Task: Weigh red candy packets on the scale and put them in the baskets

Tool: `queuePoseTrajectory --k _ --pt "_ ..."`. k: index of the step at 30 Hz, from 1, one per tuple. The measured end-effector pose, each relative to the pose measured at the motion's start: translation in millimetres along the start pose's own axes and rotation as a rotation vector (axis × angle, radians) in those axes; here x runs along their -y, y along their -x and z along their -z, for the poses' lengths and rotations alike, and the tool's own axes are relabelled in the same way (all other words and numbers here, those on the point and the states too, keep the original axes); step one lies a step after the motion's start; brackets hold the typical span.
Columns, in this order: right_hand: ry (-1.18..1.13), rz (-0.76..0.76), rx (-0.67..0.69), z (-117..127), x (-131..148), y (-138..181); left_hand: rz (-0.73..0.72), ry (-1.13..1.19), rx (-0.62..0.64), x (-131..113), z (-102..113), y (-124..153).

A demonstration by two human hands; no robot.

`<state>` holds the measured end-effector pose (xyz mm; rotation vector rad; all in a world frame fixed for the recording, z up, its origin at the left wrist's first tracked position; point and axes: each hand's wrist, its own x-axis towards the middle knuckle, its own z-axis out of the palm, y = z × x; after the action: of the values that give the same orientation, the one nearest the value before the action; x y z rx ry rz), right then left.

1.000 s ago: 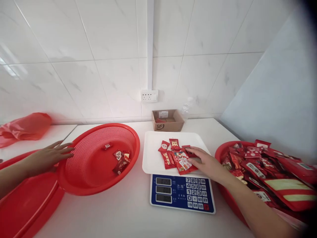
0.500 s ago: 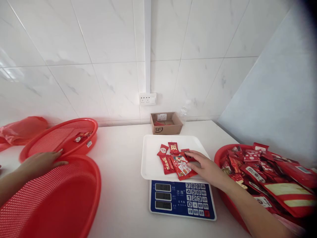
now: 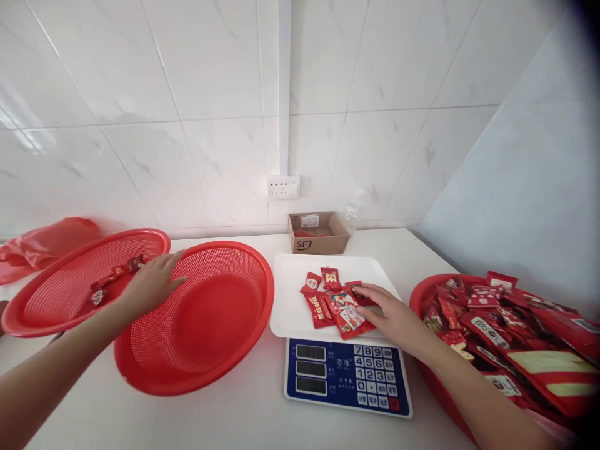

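Observation:
My left hand (image 3: 150, 282) rests open on the far-left rim of an empty red mesh basket (image 3: 206, 319) in the middle of the table. Behind it to the left stands a second red mesh basket (image 3: 56, 294) with a few red snack packets (image 3: 117, 272) inside. My right hand (image 3: 392, 314) lies flat with its fingers stretched over several red snack packets (image 3: 335, 301) on the white tray (image 3: 290, 300) of a blue digital scale (image 3: 347, 375).
A red basket (image 3: 506, 331) heaped with red snack packets stands at the right. A small cardboard box (image 3: 319, 232) sits against the tiled wall under a socket (image 3: 283, 186). A red plastic bag (image 3: 47, 240) lies at the far left.
The basket with the few packets has gone to the back left. My left hand has brought the empty basket from the front left to the middle, beside the scale. My right hand has stayed on the tray.

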<state>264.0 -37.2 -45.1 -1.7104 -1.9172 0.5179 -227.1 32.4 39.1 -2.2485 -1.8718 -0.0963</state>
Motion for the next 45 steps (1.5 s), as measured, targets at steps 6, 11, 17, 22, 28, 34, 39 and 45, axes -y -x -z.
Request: queuePoseTrajectory --k 6,11,17,22,28,34,39,45 --pt "-0.050 0.097 0.016 -2 9 -1 -0.465 0.375 0.147 -152 25 -9" --pt "-0.031 0.095 0.054 0 15 1 -0.739 0.290 0.352 -238 12 -38" --pt "-0.069 0.134 0.042 1 13 2 -0.796 0.257 0.412 -258 0 -52" --pt "-0.067 0.117 0.061 0 15 1 -0.790 0.236 0.427 -243 1 -50" --pt "-0.053 0.093 0.037 -3 12 0 -0.668 0.209 0.310 -221 6 -39" --pt "-0.061 0.109 0.019 -5 8 1 -0.479 0.140 0.189 -164 27 -24" --pt "-0.054 0.109 0.022 -3 8 -1 -0.556 0.154 0.184 -155 31 -10" --pt "-0.055 0.128 0.016 -4 7 -2 -0.970 0.116 0.187 -216 12 1"
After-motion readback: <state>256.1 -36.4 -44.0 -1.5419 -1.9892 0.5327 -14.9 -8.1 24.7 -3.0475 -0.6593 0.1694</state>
